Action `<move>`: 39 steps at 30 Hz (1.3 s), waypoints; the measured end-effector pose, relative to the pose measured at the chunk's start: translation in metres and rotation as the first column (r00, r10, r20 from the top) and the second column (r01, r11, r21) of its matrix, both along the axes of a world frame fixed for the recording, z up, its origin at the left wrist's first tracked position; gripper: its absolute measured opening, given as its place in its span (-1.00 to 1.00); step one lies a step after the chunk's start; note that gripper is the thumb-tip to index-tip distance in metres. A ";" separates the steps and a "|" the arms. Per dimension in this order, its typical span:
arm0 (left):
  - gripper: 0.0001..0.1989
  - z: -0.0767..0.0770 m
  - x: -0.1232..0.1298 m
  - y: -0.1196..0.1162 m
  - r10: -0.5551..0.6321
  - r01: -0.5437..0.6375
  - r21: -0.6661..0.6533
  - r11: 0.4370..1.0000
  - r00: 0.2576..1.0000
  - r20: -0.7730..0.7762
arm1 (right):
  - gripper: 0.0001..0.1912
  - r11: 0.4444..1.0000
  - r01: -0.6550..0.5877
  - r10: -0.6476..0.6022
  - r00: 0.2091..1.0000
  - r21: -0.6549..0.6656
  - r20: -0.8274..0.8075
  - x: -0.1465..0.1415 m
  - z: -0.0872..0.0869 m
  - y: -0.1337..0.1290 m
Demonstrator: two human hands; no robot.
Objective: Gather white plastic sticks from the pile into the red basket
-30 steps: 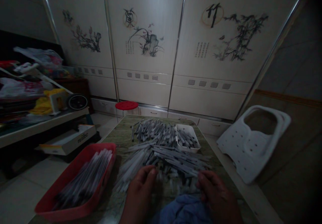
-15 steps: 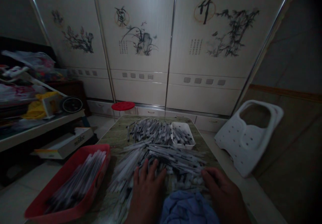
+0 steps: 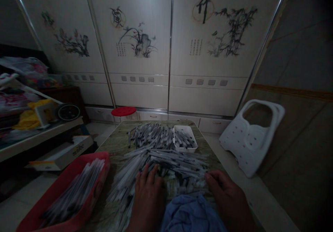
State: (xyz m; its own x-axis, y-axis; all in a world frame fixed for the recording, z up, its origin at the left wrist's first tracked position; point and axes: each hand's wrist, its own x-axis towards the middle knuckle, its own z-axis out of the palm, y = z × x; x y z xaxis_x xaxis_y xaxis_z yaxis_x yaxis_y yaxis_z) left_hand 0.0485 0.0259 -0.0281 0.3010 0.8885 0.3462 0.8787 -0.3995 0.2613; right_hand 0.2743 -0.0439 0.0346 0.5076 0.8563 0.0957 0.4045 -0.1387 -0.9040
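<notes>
**Two hands, two trays, and way too many sticks to count**

Head-cam view looking down at a cluttered work spot. There are two hands here. The left hand (image 3: 148,199) is spread open, palm down, with its fingers lying on the near part of the pile and no clear grip on anything. The right hand (image 3: 229,204) is half curled at the pile's right edge, with its fingers (image 3: 212,178) against the thin grey-and-white sticks (image 3: 166,164). I can't tell if it has hold of any.

The sticks sit in two loose heaps on a mottled green surface (image 3: 111,148), one at the back and one nearer the hands, and they touch. There are far too many to count. One small white plastic tray (image 3: 184,139) sits at the right of the back heap, with a bunch inside. One red tray (image 3: 96,156) sits at the near left edge, holding more sticks laid lengthwise.

A blue cloth (image 3: 191,214) lies bunched between the hands. Beyond the surface are one red stool (image 3: 123,111) and three painted cabinet doors (image 3: 205,41). A white moulded plastic piece (image 3: 251,136) with holes stands off to the right.
</notes>
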 end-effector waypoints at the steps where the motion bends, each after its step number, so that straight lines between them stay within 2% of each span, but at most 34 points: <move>1: -0.72 -0.001 0.000 0.000 -0.004 0.004 0.011 1.000 1.000 0.000 | -0.57 1.000 -0.002 0.002 1.000 0.000 -0.003 -0.001 0.001 0.000; 7: -0.73 0.000 -0.002 0.001 -0.064 0.065 -0.007 0.998 0.998 0.016 | -0.56 0.998 -0.054 0.054 0.998 -0.024 0.029 -0.002 0.004 -0.001; 13: -0.72 0.018 -0.005 -0.001 -0.094 0.106 -0.117 0.987 0.990 0.103 | -0.58 0.997 -0.078 0.079 0.997 -0.010 0.026 -0.002 -0.001 0.003; 18: -0.76 0.027 -0.003 -0.004 -0.023 0.029 -0.161 0.986 0.999 0.041 | -0.60 0.999 -0.042 0.043 0.998 -0.018 0.046 -0.003 -0.001 0.003; 23: -0.64 0.021 0.000 -0.006 -0.022 0.024 -0.104 0.994 1.000 0.015 | -0.58 0.996 -0.071 0.073 0.997 -0.052 0.039 -0.003 0.005 0.001; 29: -0.52 0.006 0.003 -0.005 -0.065 0.062 -0.073 0.995 0.997 -0.031 | -0.60 0.998 -0.060 0.061 0.998 -0.021 0.030 -0.004 0.004 0.001; 34: -0.65 -0.003 0.001 -0.002 -0.076 0.076 -0.051 0.996 0.997 0.000 | -0.59 0.996 -0.072 0.074 0.996 -0.045 0.042 -0.004 0.005 0.001; 39: -0.72 0.009 0.001 -0.004 -0.079 0.086 -0.087 0.993 0.993 0.085 | -0.59 0.996 -0.076 0.078 0.996 -0.057 0.043 -0.003 0.005 0.001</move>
